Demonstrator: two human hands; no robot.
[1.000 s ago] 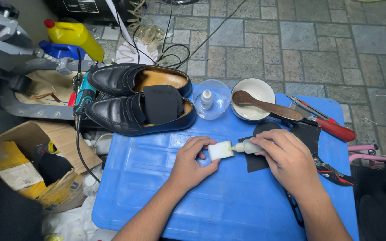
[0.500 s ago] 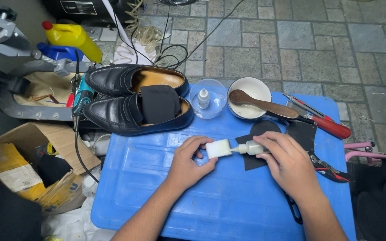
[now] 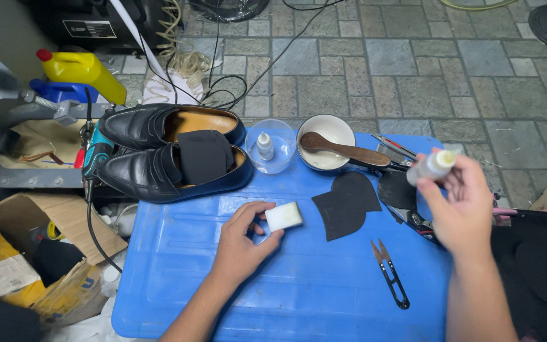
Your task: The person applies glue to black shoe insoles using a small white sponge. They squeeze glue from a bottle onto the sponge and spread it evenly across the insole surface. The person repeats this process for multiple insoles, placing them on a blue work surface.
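- Hands worked over a blue plastic surface (image 3: 223, 285); the left hand (image 3: 242, 237) pinched a small white block (image 3: 283, 216) between thumb and fingertips, low on that surface.
- The right hand (image 3: 460, 206) was raised off the surface and closed around a small pale bottle (image 3: 432, 167), its capped end pointing up and to the left, well apart from the white block.
- Between the two grips lay a dark cut insole piece (image 3: 346, 204), flat, just to the right of the white block and not touching it.
- A second dark piece (image 3: 395, 189) lay beside the right hand, partly hidden by it.
- Below the insole piece, toward the person, rested black thread snips (image 3: 390, 272), clear of both hands.
- Beyond the left grip stood a pair of black loafers (image 3: 172, 155), a dark insole standing inside the nearer shoe.
- Beyond the insole piece sat a clear dish (image 3: 272, 147) with a small dropper bottle in it, and a white bowl (image 3: 324, 136) with a wooden brush handle (image 3: 346, 151) laid across it.
- Far left of the left hand were a yellow bottle (image 3: 83, 71) and an open cardboard box (image 3: 33, 253).
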